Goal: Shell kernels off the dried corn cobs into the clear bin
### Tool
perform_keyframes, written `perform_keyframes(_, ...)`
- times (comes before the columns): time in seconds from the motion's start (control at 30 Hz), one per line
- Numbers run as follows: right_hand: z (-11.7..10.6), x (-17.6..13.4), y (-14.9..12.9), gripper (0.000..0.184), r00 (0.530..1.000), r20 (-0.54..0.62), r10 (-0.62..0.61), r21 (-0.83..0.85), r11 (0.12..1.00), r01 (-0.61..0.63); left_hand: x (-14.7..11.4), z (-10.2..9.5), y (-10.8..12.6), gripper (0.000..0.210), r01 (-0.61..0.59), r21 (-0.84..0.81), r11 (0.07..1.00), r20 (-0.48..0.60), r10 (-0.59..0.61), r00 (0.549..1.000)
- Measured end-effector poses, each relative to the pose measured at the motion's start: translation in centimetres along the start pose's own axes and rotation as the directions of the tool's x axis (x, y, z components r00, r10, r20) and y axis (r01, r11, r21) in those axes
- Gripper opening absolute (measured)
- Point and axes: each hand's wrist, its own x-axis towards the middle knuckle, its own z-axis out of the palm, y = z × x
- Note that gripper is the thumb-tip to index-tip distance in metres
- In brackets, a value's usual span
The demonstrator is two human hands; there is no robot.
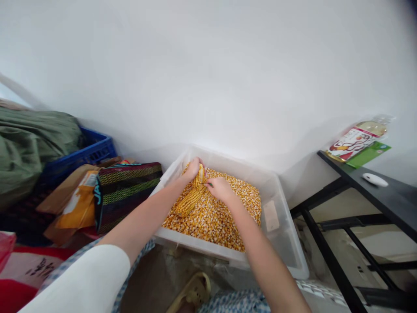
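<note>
My left hand (pixel 194 168) is closed around a yellow ear of dried corn (pixel 200 174), held tilted over a bin. My right hand (pixel 219 190) is pinched beside that ear, its fingertips near the kernels. A bit of green and a thin dark piece show at those fingertips, too small to name. A second ear of corn (pixel 188 204) lies on the heap of loose yellow kernels (pixel 221 217), just below my left hand. The heap is inside a translucent plastic bin (pixel 286 221).
A black table (pixel 400 195) on the right bears a bottle in a plastic wrapper (pixel 355 141), a green packet (pixel 369 154) and a white oval object (pixel 375 179). Leftward are a blue crate (pixel 97 150), cardboard (pixel 65 187) and a striped mesh bag (pixel 130 191). A white wall rises behind.
</note>
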Motion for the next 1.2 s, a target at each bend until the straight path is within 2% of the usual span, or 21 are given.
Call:
perform_keyframes(0.13, 0.0, -0.2, -1.0, 0.032, 1.000, -0.005, 0.006, -0.080, 0.997, -0.006, -0.1, 0.0, 0.1, 0.042, -0.009, -0.112, 0.994, 0.026, 0.012, 1.000)
perform_keyframes(0.3, 0.3, -0.6, -1.8, 0.035, 1.000, -0.023, 0.020, -0.095, 0.995, -0.022, -0.7, 0.3, 0.7, 0.041, -0.039, -0.095, 0.995, 0.025, 0.042, 0.999)
perform_keyframes(0.37, 0.4, -0.6, -1.4, 0.033, 1.000, -0.016, 0.018, -0.068, 0.997, -0.019, -1.2, 0.7, 1.1, 0.040, -0.088, -0.033, 0.996, 0.010, 0.089, 0.996)
perform_keyframes(0.47, 0.3, -0.4, -0.3, 0.029, 1.000, 0.031, 0.000, 0.013, 1.000, -0.001, -2.2, 1.7, 1.6, 0.038, -0.231, 0.143, 0.962, 0.037, 0.228, 0.973)
perform_keyframes(0.6, 0.0, -0.1, 1.5, 0.024, 0.996, 0.079, -0.045, 0.156, 0.987, 0.032, -3.5, 3.4, 1.8, 0.045, -0.435, 0.417, 0.798, 0.177, 0.398, 0.900)
perform_keyframes(0.67, 0.0, -0.1, 2.0, 0.022, 0.995, 0.078, -0.060, 0.201, 0.979, 0.043, -3.8, 3.9, 1.8, 0.048, -0.492, 0.449, 0.746, 0.254, 0.421, 0.870)
perform_keyframes(0.7, 0.0, -0.1, 2.1, 0.021, 0.995, 0.073, -0.063, 0.211, 0.976, 0.047, -3.7, 3.9, 1.8, 0.047, -0.494, 0.443, 0.748, 0.264, 0.418, 0.869)
perform_keyframes(0.8, -0.2, -0.1, 2.1, 0.021, 0.996, 0.053, -0.076, 0.205, 0.977, 0.064, -3.1, 3.3, 1.8, 0.042, -0.409, 0.365, 0.836, 0.186, 0.365, 0.912)
perform_keyframes(0.93, -0.6, -0.3, 1.6, 0.022, 0.998, 0.020, -0.064, 0.172, 0.983, 0.060, -2.0, 1.9, 1.7, 0.034, -0.191, 0.110, 0.975, 0.097, 0.181, 0.979)
perform_keyframes(1.03, -0.7, -0.3, 1.2, 0.024, 1.000, -0.024, -0.016, 0.154, 0.988, 0.019, -1.5, 1.2, 1.5, 0.030, -0.090, -0.017, 0.996, 0.074, 0.091, 0.993)
perform_keyframes(1.2, -0.6, -0.1, 0.9, 0.026, 0.998, -0.052, 0.017, 0.137, 0.991, -0.010, -1.0, 0.4, 1.0, 0.033, -0.063, -0.049, 0.997, 0.074, 0.067, 0.995)
